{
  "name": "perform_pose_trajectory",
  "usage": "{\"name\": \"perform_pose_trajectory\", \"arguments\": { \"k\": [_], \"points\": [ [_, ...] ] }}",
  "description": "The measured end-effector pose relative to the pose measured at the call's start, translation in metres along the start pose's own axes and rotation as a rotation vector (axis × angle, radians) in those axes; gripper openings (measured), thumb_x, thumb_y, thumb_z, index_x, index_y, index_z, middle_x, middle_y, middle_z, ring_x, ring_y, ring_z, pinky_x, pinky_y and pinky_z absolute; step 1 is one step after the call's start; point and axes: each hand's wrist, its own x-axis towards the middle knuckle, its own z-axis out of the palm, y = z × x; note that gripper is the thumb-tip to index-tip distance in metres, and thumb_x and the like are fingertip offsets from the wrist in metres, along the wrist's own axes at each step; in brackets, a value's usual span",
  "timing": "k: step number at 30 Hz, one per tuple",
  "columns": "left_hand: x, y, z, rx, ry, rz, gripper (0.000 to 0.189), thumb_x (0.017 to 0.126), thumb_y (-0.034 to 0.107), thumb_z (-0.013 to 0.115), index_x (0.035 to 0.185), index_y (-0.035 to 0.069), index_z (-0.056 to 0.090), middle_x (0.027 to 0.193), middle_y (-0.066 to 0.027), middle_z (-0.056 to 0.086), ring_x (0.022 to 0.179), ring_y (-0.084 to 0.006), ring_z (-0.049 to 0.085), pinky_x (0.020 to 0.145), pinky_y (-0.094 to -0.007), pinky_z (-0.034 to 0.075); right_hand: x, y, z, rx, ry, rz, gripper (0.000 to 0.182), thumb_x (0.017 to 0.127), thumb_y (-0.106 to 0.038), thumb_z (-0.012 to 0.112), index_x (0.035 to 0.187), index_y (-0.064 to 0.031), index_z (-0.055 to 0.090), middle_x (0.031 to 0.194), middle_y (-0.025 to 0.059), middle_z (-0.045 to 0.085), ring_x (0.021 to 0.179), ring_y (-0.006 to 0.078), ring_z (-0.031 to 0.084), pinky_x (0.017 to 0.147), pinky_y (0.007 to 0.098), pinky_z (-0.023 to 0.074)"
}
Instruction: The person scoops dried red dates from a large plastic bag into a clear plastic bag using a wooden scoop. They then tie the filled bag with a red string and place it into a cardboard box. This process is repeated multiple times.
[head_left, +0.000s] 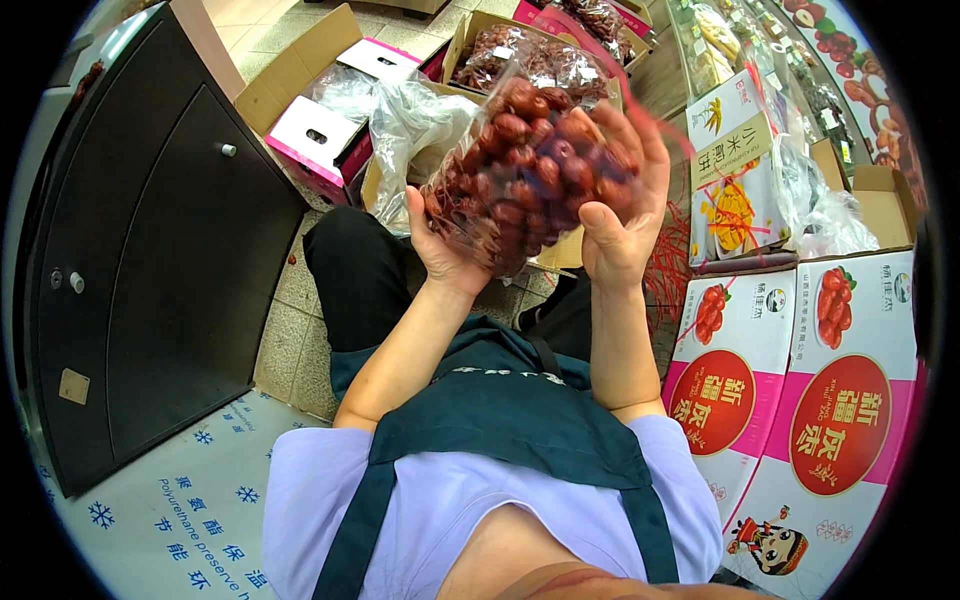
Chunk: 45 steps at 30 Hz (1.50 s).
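A clear plastic bag of dried red jujubes (525, 169) is held up between my two hands. My left hand (450, 251) supports its lower left end from beneath, thumb up along the side. At the bag's right side, my right hand (626, 202) grips it with the thumb in front and the fingers behind. Beyond the bag stands an open cardboard box (469, 30) with more bagged jujubes (506, 49). Crumpled clear plastic (412, 124) lies over the boxes to the left of the held bag.
A black cabinet (172, 225) stands at the left. Printed jujube cartons (840, 412) are at the right, below an open box holding plastic bags (832, 225). Red plastic twine (667, 262) lies near my right hand. White and pink cartons (322, 131) stand ahead on the tiled floor.
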Motion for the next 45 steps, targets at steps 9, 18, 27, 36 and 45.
{"name": "perform_pose_trajectory", "arguments": {
  "k": [9,18,27,36,45],
  "points": [
    [-0.007,0.001,-0.005,0.041,0.144,0.017,0.078,0.087,0.064,0.038,0.147,0.014,0.037,0.147,-0.0128,0.043,0.134,-0.0335,0.042,0.112,-0.0520,0.034,0.006,0.003,-0.007,-0.040,-0.013,0.085,0.068,0.083,-0.011,0.076,0.139,0.0003,0.040,0.135,0.0186,0.051,0.122,0.0238,0.053,0.101,0.0364,0.0448],
    [-0.008,0.004,-0.009,0.115,0.192,0.059,0.080,0.087,0.067,0.038,0.144,0.010,0.041,0.144,-0.0131,0.046,0.131,-0.0332,0.045,0.109,-0.0519,0.037,0.005,0.009,0.005,-0.189,0.121,0.082,0.035,0.099,-0.020,0.055,0.123,0.0064,0.059,0.124,0.0181,0.062,0.112,0.0208,0.060,0.100,0.0358,0.0475],
    [-0.018,0.006,-0.012,0.124,0.187,0.061,0.089,0.088,0.074,0.037,0.145,0.006,0.038,0.145,-0.0136,0.044,0.132,-0.0339,0.044,0.111,-0.0517,0.035,0.005,0.020,0.005,-0.267,0.045,-0.024,0.054,0.104,-0.038,0.040,0.111,0.0104,0.064,0.118,0.0227,0.064,0.114,0.0274,0.060,0.102,0.0402,0.0446],
    [-0.080,0.104,-0.033,0.383,-0.103,-0.181,0.127,0.062,0.085,0.060,0.150,0.001,0.025,0.153,-0.0224,0.029,0.143,-0.0314,0.030,0.117,-0.0531,0.020,-0.032,0.027,0.027,0.014,-0.023,0.132,0.050,0.105,-0.035,0.040,0.092,0.0053,0.067,0.098,0.0178,0.070,0.106,0.0313,0.063,0.098,0.0444,0.0447],
    [-0.135,0.106,0.001,1.322,0.397,0.129,0.079,0.072,0.002,0.083,0.138,0.003,0.040,0.123,-0.0099,0.058,0.114,-0.0175,0.056,0.100,-0.0323,0.044,-0.118,0.098,0.070,0.328,-0.157,0.793,0.038,0.100,-0.031,0.055,0.110,0.0041,0.065,0.110,0.0141,0.068,0.103,0.0204,0.062,0.094,0.0342,0.0479]
  ]
}}
